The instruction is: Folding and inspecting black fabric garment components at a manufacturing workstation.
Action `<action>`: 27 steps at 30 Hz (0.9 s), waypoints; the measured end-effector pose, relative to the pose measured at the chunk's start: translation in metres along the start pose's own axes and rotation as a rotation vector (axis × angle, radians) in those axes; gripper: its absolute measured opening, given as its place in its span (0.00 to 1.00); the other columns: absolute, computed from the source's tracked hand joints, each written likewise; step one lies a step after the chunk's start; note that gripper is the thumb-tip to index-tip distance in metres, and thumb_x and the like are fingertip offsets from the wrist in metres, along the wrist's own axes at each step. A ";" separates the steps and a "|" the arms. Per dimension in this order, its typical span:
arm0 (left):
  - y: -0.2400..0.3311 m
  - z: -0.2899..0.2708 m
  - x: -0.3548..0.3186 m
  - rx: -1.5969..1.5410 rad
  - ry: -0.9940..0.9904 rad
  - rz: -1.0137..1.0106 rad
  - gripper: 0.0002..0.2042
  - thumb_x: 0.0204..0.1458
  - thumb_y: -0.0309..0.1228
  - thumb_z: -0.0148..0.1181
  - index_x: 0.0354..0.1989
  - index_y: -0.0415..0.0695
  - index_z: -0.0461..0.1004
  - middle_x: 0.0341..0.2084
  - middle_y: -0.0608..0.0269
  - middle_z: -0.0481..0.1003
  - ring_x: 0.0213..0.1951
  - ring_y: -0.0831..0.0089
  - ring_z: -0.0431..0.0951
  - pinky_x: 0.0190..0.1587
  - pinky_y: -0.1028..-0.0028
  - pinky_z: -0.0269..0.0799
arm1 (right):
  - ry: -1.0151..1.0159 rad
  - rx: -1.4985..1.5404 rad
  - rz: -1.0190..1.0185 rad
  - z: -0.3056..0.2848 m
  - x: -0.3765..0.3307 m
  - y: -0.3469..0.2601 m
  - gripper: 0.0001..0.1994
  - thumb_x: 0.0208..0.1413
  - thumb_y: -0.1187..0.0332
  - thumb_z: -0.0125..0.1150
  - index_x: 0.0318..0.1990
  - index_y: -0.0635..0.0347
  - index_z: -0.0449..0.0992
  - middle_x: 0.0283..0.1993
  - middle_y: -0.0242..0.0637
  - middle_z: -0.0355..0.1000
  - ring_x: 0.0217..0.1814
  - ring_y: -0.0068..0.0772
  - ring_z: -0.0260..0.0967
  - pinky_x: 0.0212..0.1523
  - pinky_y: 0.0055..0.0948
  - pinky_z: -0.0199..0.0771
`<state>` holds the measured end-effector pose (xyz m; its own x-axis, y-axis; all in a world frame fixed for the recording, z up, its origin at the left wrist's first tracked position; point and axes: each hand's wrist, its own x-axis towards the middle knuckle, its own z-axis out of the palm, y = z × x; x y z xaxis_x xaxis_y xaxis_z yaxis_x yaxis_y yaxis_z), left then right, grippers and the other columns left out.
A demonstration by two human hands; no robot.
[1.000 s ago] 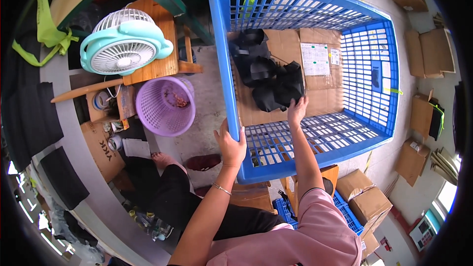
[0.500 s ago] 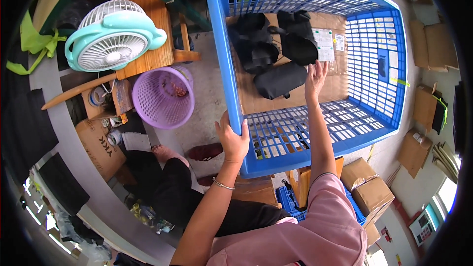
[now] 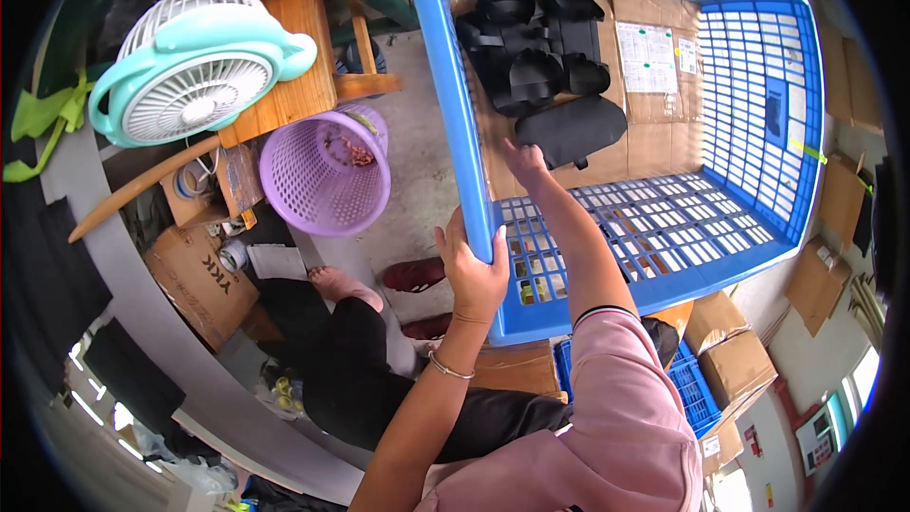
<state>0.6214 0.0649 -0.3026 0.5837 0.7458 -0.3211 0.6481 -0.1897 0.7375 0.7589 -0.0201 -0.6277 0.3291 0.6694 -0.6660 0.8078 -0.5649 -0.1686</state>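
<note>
Left hand (image 3: 471,270): fingers (image 3: 453,232) curled and pressed over the near left rim of the big blue crate (image 3: 455,123), thumb on the inner side, gripping the plastic edge. Right hand (image 3: 526,163): reached inside the crate, fingers laid flat on the cardboard liner (image 3: 654,147), tips touching the lower edge of a flat black pouch (image 3: 572,128); spread or pressed together, cannot tell, with the tips partly hidden. Just beyond those fingertips, a heap of black padded pieces (image 3: 531,47) lying on the cardboard, touching the pouch. To the right of that, a white paper label (image 3: 647,57) stuck on the liner. Below the right wrist, bare slatted crate floor. Outward to the left of the left-hand fingers, grey floor, then a purple mesh basket (image 3: 327,175), near it a wooden stool (image 3: 284,47) carrying a mint-and-white fan (image 3: 194,62). Under the left wrist, dark red shoes (image 3: 412,275). Off to the right of the crate, cardboard boxes (image 3: 735,360).
</note>
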 end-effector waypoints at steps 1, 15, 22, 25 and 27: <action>-0.001 -0.001 0.000 0.011 -0.004 -0.001 0.26 0.53 0.30 0.61 0.59 0.35 0.63 0.55 0.47 0.68 0.57 0.47 0.70 0.65 0.37 0.47 | -0.085 -0.277 -0.075 0.009 0.007 -0.010 0.36 0.54 0.71 0.57 0.71 0.62 0.52 0.41 0.42 0.79 0.38 0.44 0.78 0.40 0.48 0.74; -0.004 -0.001 -0.002 -0.007 0.022 -0.016 0.25 0.53 0.30 0.61 0.59 0.35 0.63 0.55 0.48 0.69 0.57 0.47 0.69 0.64 0.36 0.49 | -0.108 -0.751 -0.212 -0.032 -0.046 0.035 0.10 0.54 0.71 0.57 0.40 0.56 0.83 0.44 0.33 0.74 0.51 0.44 0.71 0.48 0.50 0.67; 0.000 0.002 -0.001 0.034 0.080 0.065 0.25 0.53 0.35 0.62 0.58 0.40 0.64 0.51 0.50 0.71 0.54 0.48 0.71 0.64 0.37 0.50 | 0.516 0.546 0.170 -0.181 -0.188 0.044 0.07 0.44 0.75 0.66 0.32 0.63 0.76 0.40 0.42 0.69 0.40 0.50 0.71 0.40 0.41 0.73; 0.008 0.002 -0.001 0.094 0.172 0.117 0.35 0.51 0.44 0.65 0.63 0.39 0.58 0.59 0.47 0.64 0.62 0.47 0.63 0.65 0.38 0.46 | 0.708 0.616 0.161 -0.207 -0.255 0.021 0.09 0.43 0.78 0.66 0.33 0.64 0.73 0.41 0.42 0.68 0.41 0.52 0.72 0.39 0.39 0.73; 0.014 -0.004 -0.001 0.132 0.255 0.174 0.37 0.51 0.45 0.65 0.64 0.38 0.57 0.61 0.44 0.62 0.64 0.46 0.61 0.65 0.38 0.46 | 0.824 0.596 0.138 -0.227 -0.298 -0.006 0.08 0.43 0.80 0.64 0.33 0.63 0.73 0.42 0.41 0.68 0.42 0.50 0.71 0.40 0.38 0.73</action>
<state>0.6281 0.0640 -0.2892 0.5606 0.8277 -0.0255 0.6171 -0.3970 0.6794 0.7668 -0.1063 -0.2638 0.8159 0.5769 -0.0388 0.4373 -0.6595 -0.6114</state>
